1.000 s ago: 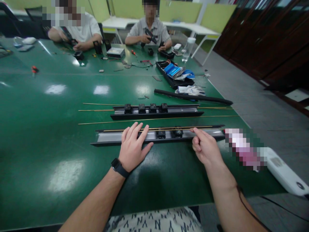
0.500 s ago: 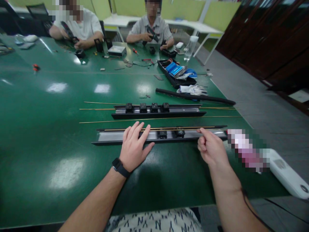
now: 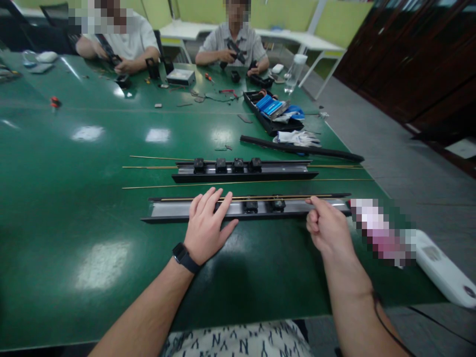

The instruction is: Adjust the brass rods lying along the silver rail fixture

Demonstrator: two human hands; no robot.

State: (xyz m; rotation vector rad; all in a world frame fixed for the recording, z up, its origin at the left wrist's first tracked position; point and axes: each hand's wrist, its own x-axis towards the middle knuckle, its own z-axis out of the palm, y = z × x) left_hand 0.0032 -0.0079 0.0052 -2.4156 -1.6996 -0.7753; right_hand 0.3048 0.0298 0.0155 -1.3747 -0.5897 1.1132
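In front of me lies a long black-edged channel rail [image 3: 178, 209] with a pale grey inside. Two small black blocks, a left one [image 3: 250, 205] and a right one [image 3: 277, 204], sit in it between my hands. Thin brass-coloured rods [image 3: 260, 198] run lengthwise along the rail's far side. My left hand [image 3: 208, 223] rests open across the rail, fingers spread over the rods and thumb out to the right. My right hand [image 3: 327, 223] is closed near the rail's right end, its fingertips pinching at a rod. The exact grip is partly hidden by the fingers.
Beyond lies a second rail [image 3: 241, 177] with several black blocks, and a loose thin rod [image 3: 167, 186] between the rails. Farther off are a black strip [image 3: 297, 147], gloves [image 3: 297, 138] and a filled black tray [image 3: 256, 111]. Two people hold tools across the table.
My right hand has shifted very slightly to the right along the rail. The left hand stays in place.
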